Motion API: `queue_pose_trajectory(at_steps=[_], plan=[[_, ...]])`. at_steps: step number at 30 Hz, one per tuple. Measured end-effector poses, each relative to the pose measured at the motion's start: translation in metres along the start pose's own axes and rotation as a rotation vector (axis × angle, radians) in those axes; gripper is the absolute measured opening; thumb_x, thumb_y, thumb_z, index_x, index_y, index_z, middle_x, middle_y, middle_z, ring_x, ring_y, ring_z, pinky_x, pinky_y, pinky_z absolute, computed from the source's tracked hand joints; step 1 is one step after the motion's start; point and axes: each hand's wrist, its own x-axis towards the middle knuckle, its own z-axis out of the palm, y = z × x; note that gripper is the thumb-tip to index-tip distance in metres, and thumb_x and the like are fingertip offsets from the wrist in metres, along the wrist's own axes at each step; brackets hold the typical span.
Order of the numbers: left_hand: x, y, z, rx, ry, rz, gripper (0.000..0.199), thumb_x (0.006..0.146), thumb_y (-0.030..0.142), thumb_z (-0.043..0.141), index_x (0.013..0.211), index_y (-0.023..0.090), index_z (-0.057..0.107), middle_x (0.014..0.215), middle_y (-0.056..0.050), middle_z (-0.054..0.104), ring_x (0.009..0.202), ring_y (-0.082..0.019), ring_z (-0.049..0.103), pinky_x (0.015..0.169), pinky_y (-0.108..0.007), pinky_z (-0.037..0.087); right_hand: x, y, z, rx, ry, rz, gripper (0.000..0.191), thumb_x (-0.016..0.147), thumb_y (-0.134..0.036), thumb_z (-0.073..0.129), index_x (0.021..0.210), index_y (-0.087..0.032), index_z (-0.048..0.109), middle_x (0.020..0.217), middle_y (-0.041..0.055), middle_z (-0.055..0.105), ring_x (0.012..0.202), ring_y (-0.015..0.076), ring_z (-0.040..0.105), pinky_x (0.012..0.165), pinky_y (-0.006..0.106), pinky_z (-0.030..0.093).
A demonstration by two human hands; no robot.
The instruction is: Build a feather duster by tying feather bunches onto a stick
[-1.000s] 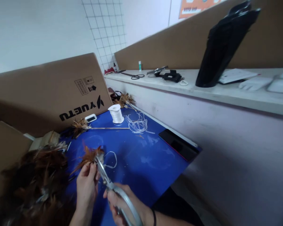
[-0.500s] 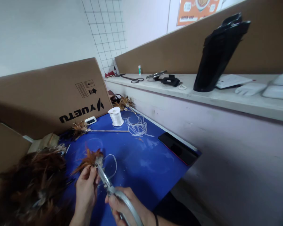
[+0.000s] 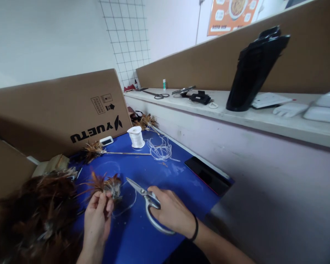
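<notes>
The worktop [image 3: 165,198] was bright blue. The feather bundle [image 3: 106,184] was rust-brown with grey and pale flecks, and the feather heap [image 3: 41,212] beside it ran darker brown. The scissors [image 3: 147,200] were silver-grey. The thread spool [image 3: 136,137] was white. The cardboard box [image 3: 57,110] was tan with black lettering. The phone [image 3: 207,175] was black.

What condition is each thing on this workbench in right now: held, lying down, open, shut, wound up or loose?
Feather bundle: pinched in the left hand.
Scissors: blades shut, lying on the blue mat, right hand on the handles.
Thread spool: upright, wound.
Loose cord: tangled, lying flat.
Feather stick: lying flat.
Phone: screen dark.
</notes>
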Motion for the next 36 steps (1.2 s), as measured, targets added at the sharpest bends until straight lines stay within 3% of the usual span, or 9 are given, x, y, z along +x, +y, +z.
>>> queue_pose_trajectory(at_steps=[4,8,20,26,29,31,33,36], plan=[[0.001,-0.003,-0.002,0.003,-0.005,-0.009,0.036,0.059,0.031,0.079,0.076,0.017,0.051,0.067,0.001,0.059,0.043,-0.003,0.039,0.038,-0.014,0.029,0.019,0.014,-0.005,-0.361,0.030,0.067,0.032,0.080,-0.030,0.052,0.111,-0.023,0.054,0.094,0.0070,0.067,0.085,0.0223,0.064,0.072,0.029,0.041],[0.001,-0.007,-0.003,0.029,-0.018,-0.042,0.035,0.061,0.033,0.077,0.076,0.017,0.049,0.067,0.002,0.058,0.042,-0.002,0.039,0.038,-0.014,0.028,0.036,0.026,-0.007,-0.543,0.039,0.109,0.027,0.082,-0.032,0.052,0.107,-0.021,0.052,0.094,0.0080,0.066,0.083,0.0225,0.064,0.069,0.030,0.041],[-0.003,-0.012,0.000,0.093,-0.082,-0.092,0.033,0.067,0.036,0.073,0.076,0.017,0.048,0.069,0.002,0.056,0.044,-0.002,0.038,0.038,-0.014,0.027,0.045,0.044,-0.004,-0.639,0.124,0.006,0.019,0.085,-0.019,0.047,0.102,-0.018,0.054,0.093,0.0075,0.062,0.087,0.0214,0.059,0.070,0.030,0.040],[-0.005,-0.012,0.002,0.108,-0.090,-0.108,0.034,0.065,0.038,0.074,0.073,0.016,0.049,0.066,0.003,0.057,0.043,-0.002,0.038,0.038,-0.014,0.026,0.040,0.038,-0.011,-0.667,0.072,0.006,0.019,0.086,-0.020,0.047,0.100,-0.016,0.060,0.095,0.0115,0.061,0.095,0.0263,0.053,0.076,0.035,0.041],[-0.007,-0.012,0.004,0.147,-0.098,-0.106,0.034,0.065,0.040,0.074,0.075,0.017,0.051,0.065,0.003,0.058,0.043,-0.003,0.039,0.039,-0.015,0.027,0.036,0.028,-0.012,-0.544,0.123,-0.070,0.019,0.085,-0.024,0.051,0.097,-0.016,0.063,0.096,0.0111,0.061,0.097,0.0259,0.052,0.084,0.038,0.040],[-0.009,-0.013,0.005,0.193,-0.108,-0.099,0.035,0.064,0.042,0.074,0.074,0.016,0.053,0.063,0.002,0.057,0.042,-0.004,0.039,0.039,-0.015,0.026,0.036,0.018,-0.008,-0.325,0.125,-0.159,0.022,0.083,-0.029,0.056,0.100,-0.017,0.064,0.097,0.0087,0.062,0.096,0.0217,0.054,0.087,0.035,0.039],[-0.010,-0.014,0.006,0.248,-0.131,-0.095,0.035,0.064,0.043,0.073,0.073,0.015,0.054,0.062,0.002,0.057,0.042,-0.003,0.038,0.039,-0.016,0.025,0.042,0.008,0.001,-0.028,0.025,-0.199,0.028,0.079,-0.034,0.061,0.103,-0.018,0.064,0.091,0.0052,0.064,0.086,0.0162,0.058,0.082,0.028,0.042],[-0.011,-0.017,0.005,0.312,-0.184,-0.108,0.033,0.065,0.043,0.072,0.072,0.015,0.055,0.057,0.002,0.054,0.041,-0.004,0.038,0.040,-0.016,0.026,0.059,-0.005,0.018,0.366,-0.194,-0.156,0.039,0.073,-0.040,0.066,0.105,-0.017,0.063,0.075,0.0002,0.064,0.064,0.0104,0.056,0.062,0.021,0.043]])
